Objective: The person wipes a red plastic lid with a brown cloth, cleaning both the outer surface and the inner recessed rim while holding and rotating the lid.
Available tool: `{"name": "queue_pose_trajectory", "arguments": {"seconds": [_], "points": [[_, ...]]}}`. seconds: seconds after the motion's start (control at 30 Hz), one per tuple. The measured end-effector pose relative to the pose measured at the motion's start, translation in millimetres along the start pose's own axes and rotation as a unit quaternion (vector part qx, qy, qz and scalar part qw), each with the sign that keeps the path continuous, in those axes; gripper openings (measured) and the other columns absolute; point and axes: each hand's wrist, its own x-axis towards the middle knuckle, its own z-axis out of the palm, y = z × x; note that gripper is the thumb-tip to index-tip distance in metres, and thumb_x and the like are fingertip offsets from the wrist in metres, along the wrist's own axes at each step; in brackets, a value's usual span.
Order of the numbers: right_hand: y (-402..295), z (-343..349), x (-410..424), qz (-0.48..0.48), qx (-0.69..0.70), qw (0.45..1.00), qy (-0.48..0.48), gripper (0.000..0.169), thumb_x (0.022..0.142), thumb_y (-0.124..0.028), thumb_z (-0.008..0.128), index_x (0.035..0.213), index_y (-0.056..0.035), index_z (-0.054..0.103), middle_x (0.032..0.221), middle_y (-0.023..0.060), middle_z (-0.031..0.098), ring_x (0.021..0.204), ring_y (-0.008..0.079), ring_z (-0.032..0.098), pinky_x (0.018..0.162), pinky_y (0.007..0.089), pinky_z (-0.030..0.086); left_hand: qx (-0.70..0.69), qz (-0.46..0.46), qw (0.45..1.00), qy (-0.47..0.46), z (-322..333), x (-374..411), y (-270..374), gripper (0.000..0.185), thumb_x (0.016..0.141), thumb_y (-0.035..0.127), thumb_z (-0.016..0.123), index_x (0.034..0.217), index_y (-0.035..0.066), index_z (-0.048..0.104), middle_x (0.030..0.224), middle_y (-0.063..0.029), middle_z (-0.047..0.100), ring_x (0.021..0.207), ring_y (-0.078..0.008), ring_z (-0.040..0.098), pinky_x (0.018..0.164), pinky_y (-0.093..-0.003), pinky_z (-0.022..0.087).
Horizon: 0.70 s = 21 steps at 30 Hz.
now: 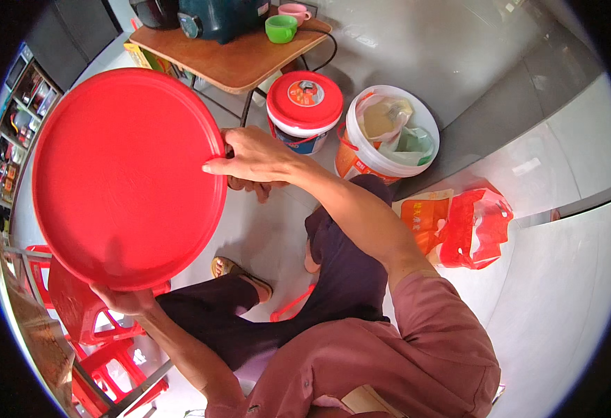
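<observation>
A large round red plastic lid (130, 177), with a raised rim, is held up in front of me at the left, its broad face towards me. My right hand (256, 157) grips the rim on its right side, thumb on the face and the other fingers behind. At the lower edge, my left hand (125, 300) supports the rim, its fingers mostly hidden behind the lid. Beyond my right forearm stands a white bucket (360, 104) without a lid, holding plastic bags (389, 117). Beside it is a smaller bucket with a red lid (305, 99).
A wooden-topped table (222, 62) bears a dark appliance (227, 18), a green cup (281, 30) and a pink cup (296, 11). Red and orange bags (472, 227) lie by the wall at right. Red plastic stools (112, 366) stand at lower left, near crowded shelves (20, 120).
</observation>
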Motion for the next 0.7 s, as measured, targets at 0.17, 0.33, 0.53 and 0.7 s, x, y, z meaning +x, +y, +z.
{"name": "queue_pose_trajectory", "arguments": {"seconds": [0.17,0.33,0.53,0.7], "points": [[20.5,-32.7,-28.7,-0.117,0.003,0.980,0.162,0.041,0.089,-0.028,0.071,0.116,0.0021,0.066,0.103,0.0127,0.071,0.092,0.0177,0.066,0.082,0.0326,0.052,-0.064,-0.052,0.960,-0.268,8.7,3.1,-10.1,0.107,0.081,0.065,0.071,0.160,0.014,0.020,0.163,-0.0163,0.023,0.149,-0.0392,0.026,0.118,-0.0652,0.024],[65.2,-81.5,-93.3,-0.107,0.115,0.920,0.359,0.038,0.090,-0.025,0.071,0.118,0.0013,0.067,0.111,0.0070,0.070,0.100,0.0159,0.064,0.089,0.0321,0.050,0.141,-0.084,0.966,-0.201,49.0,-1.4,-19.3,0.096,0.088,0.056,0.069,0.157,0.007,0.023,0.148,-0.0224,0.043,0.134,-0.0392,0.046,0.113,-0.0575,0.036],[179.8,-91.7,-154.4,-0.039,0.339,0.766,0.545,0.041,0.091,-0.026,0.070,0.121,0.0013,0.064,0.113,0.0085,0.069,0.100,0.0205,0.065,0.091,0.0343,0.050,0.167,-0.124,0.959,-0.193,31.9,-2.0,-16.6,0.075,0.094,0.046,0.065,0.151,0.006,0.036,0.138,-0.0176,0.053,0.126,-0.0373,0.055,0.108,-0.0508,0.042],[321.6,-114.7,-200.8,0.084,0.537,0.659,0.520,0.025,0.091,-0.024,0.063,0.099,-0.0005,0.063,0.093,0.0140,0.069,0.086,0.0326,0.068,0.079,0.0485,0.058,0.128,-0.141,0.968,-0.166,34.0,-1.0,-23.5,0.067,0.096,0.042,0.062,0.148,0.006,0.040,0.136,-0.0154,0.056,0.123,-0.0344,0.057,0.106,-0.0476,0.044]]}}
